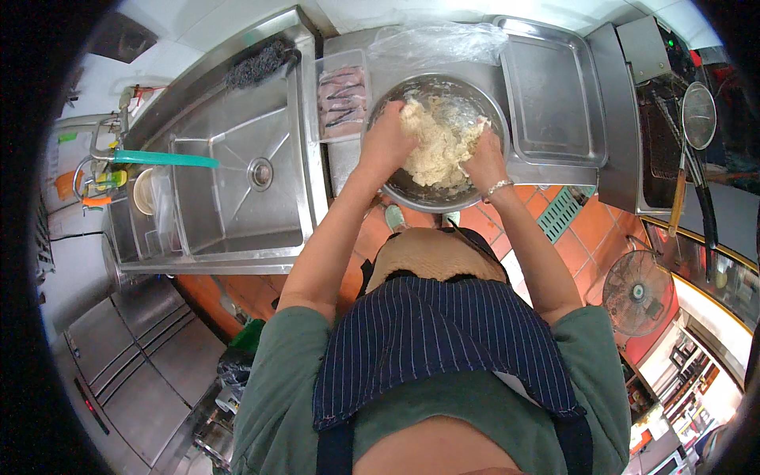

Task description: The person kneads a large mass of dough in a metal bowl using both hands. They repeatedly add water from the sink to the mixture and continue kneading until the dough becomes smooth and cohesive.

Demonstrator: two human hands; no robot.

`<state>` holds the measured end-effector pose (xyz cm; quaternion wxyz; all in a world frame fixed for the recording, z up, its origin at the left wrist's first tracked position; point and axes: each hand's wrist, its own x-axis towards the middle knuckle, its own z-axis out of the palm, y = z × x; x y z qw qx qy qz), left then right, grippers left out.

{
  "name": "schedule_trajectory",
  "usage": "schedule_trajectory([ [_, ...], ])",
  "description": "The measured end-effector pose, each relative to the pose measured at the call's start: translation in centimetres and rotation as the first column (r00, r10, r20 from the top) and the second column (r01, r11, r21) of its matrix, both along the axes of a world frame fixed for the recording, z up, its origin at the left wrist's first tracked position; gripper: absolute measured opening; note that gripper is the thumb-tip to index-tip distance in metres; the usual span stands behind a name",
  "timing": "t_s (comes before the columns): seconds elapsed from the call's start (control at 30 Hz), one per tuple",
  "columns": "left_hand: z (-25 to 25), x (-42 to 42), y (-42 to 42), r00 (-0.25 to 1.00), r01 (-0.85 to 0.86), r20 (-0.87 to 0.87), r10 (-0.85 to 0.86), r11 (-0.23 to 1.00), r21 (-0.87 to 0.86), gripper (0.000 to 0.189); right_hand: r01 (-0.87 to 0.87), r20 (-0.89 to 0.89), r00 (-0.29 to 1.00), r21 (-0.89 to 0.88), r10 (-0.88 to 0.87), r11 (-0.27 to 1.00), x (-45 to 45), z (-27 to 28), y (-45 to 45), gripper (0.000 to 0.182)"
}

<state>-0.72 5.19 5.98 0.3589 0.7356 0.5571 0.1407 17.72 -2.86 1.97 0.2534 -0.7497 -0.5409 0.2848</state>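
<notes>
A shaggy mass of pale dough (pixel 436 151) fills the middle of a round steel mixing bowl (pixel 439 206) in front of me. My left hand (pixel 387 141) reaches over the bowl's left side, its curled fingers gripping the dough's left edge. On the opposite side, my right hand (pixel 487 159) grasps the dough's right edge, and dough clings around its fingers. Both sets of fingertips are partly hidden in the dough. Sticky residue and flour coat the bowl's inner wall.
Left of the bowl, a clear plastic container (pixel 343 98) holds several pale fillets with dark strips. Beyond it lies a steel sink (pixel 231 202) with a green hose (pixel 166 158). Clear plastic sheeting (pixel 439 44) lies behind the bowl; a steel tray (pixel 555 101) stands right, near a fryer (pixel 665 136).
</notes>
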Motion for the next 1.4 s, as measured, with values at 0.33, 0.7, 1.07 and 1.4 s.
schedule_trajectory([
  [0.33, 1.6, 0.1, -4.6, 0.995, 0.1, -0.039, -0.092, 0.929, 0.355, 0.03, -0.187, 0.251, 0.951, 0.009, 0.179, 0.982, -1.0, 2.2, 2.0, 0.031],
  [0.7, -2.8, 0.5, -6.8, 0.985, -0.021, 0.164, -0.049, 0.916, 0.401, 0.018, -0.282, 0.057, 0.959, 0.222, 0.276, 0.933, -3.2, 0.5, 1.9, 0.043],
  [1.07, -5.1, -1.6, -8.7, 0.843, -0.531, 0.185, 0.505, 0.726, 0.437, 0.034, -0.392, 0.087, 0.903, -0.236, 0.421, 0.889, -4.1, -1.9, 6.3, 0.064],
  [1.4, -5.1, -3.6, -9.0, 0.719, -0.694, 0.287, 0.633, 0.668, 0.266, 0.029, -0.304, 0.289, 0.903, -0.092, 0.317, 0.948, 0.1, 3.4, 4.2, 0.033],
])
